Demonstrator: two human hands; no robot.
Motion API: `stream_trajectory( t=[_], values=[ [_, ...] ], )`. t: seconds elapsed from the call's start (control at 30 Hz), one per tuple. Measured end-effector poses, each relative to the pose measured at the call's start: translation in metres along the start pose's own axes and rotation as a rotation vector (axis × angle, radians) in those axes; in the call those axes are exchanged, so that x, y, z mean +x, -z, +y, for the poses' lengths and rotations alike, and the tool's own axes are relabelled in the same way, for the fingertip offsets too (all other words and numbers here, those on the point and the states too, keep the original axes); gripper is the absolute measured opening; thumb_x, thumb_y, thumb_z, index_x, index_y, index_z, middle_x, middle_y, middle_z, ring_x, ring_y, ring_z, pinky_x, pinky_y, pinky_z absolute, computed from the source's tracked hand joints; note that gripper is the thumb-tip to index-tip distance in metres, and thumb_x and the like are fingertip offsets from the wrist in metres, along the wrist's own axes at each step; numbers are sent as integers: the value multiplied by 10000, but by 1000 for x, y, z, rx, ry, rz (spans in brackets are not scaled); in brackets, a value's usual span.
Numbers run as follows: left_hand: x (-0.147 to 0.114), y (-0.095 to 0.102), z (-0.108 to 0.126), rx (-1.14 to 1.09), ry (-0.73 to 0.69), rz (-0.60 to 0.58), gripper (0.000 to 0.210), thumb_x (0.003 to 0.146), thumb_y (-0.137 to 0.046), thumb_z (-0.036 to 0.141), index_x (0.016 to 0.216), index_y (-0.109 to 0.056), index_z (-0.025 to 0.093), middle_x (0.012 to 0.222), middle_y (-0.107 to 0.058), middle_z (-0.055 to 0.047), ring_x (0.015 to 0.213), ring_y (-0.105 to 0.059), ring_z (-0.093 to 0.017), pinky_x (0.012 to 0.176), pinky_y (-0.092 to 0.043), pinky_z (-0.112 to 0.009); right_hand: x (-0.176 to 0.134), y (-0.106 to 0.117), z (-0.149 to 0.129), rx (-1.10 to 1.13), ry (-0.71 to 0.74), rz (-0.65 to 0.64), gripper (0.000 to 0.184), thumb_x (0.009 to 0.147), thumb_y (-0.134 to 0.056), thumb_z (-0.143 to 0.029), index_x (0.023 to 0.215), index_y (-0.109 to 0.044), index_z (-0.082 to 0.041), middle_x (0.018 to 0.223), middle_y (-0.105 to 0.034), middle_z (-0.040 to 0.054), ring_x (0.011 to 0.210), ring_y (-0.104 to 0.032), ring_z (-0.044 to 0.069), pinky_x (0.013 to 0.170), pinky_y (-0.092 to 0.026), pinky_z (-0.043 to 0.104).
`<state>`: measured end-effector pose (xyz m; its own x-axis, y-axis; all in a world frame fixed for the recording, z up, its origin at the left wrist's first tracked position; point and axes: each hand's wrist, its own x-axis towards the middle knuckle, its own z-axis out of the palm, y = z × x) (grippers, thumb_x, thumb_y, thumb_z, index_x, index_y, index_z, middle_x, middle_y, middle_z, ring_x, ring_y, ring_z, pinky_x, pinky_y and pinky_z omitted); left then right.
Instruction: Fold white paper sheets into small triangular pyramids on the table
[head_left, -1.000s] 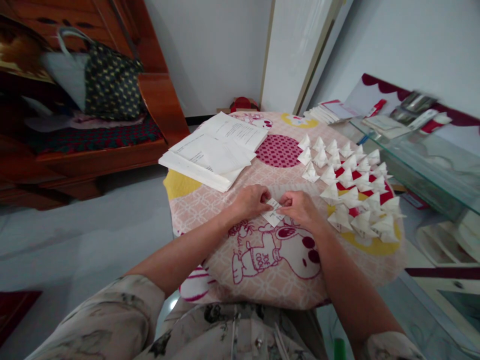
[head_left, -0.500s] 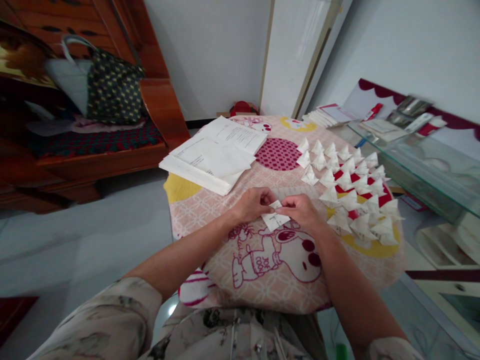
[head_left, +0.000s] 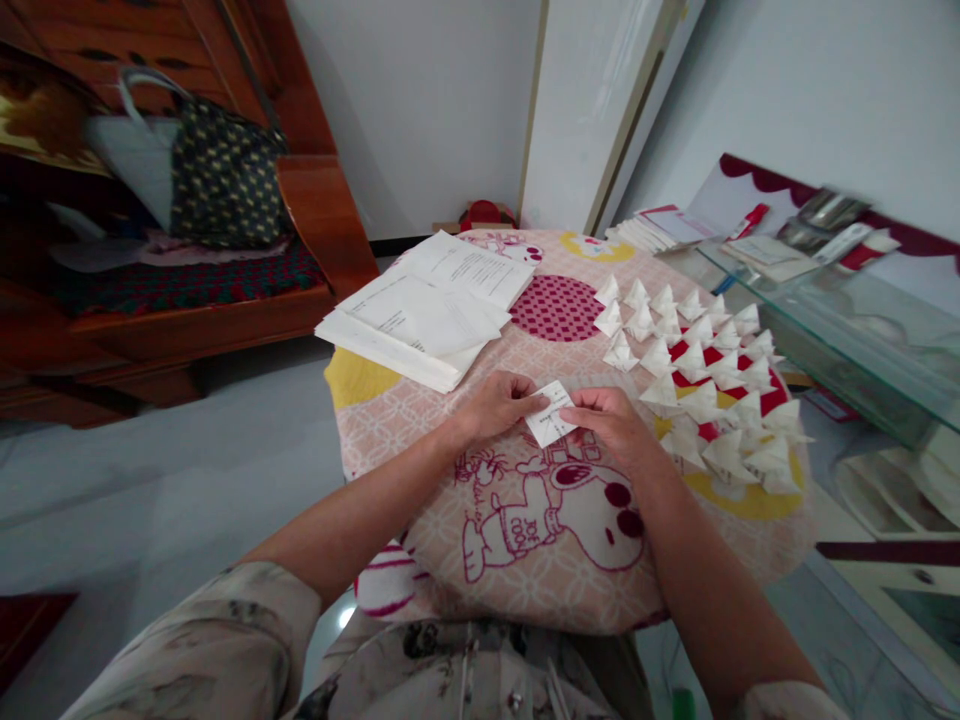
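Observation:
A small folded square of printed paper (head_left: 551, 416) is held between both hands over the near middle of the cloth-covered table. My left hand (head_left: 501, 404) pinches its left edge, thumb on top. My right hand (head_left: 604, 416) grips the right edge in the same way, with the fingers partly hidden beneath. Several white folded paper pieces (head_left: 701, 400) stand in rows to the right of my right hand, their points upward. Beyond my left hand lies a stack of printed sheets (head_left: 427, 310), some of them creased.
The patterned tablecloth (head_left: 420, 440) covers a rounded table. At the right, a glass shelf (head_left: 847, 320) carries metal bowls (head_left: 821, 215), papers and a red item. To the left, a wooden bench (head_left: 330, 230) holds a dark patterned bag (head_left: 225, 175).
The paper was a pointed shape low on the cloth and partly covered by fingers. It now shows as a flat square, tilted up between my hands, which have shifted slightly.

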<state>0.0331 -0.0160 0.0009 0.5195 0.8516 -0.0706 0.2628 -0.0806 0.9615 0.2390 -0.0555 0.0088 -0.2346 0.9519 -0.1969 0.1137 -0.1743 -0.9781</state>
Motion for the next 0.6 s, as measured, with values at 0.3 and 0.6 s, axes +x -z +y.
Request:
stream_trajectory(
  t=[0.3, 0.6],
  values=[
    [3, 0, -9, -185, 25, -50, 421, 812, -663, 509, 627, -516, 160, 467, -447, 53, 410, -337, -46, 427, -183, -211, -7, -1, -4, 3, -43, 35, 356, 738, -757, -380, 535, -542, -182, 403, -539, -28, 321, -403, 71, 332, -267, 200],
    [1, -1, -5, -194, 41, -66, 437, 793, -704, 509, 614, -514, 158, 476, -466, 51, 415, -366, -42, 426, -210, -200, 1, -6, -1, 33, -10, 39, 286, 716, -777, -406, 645, -650, -160, 537, -625, -1, 422, -517, 94, 397, -377, 207]
  ],
)
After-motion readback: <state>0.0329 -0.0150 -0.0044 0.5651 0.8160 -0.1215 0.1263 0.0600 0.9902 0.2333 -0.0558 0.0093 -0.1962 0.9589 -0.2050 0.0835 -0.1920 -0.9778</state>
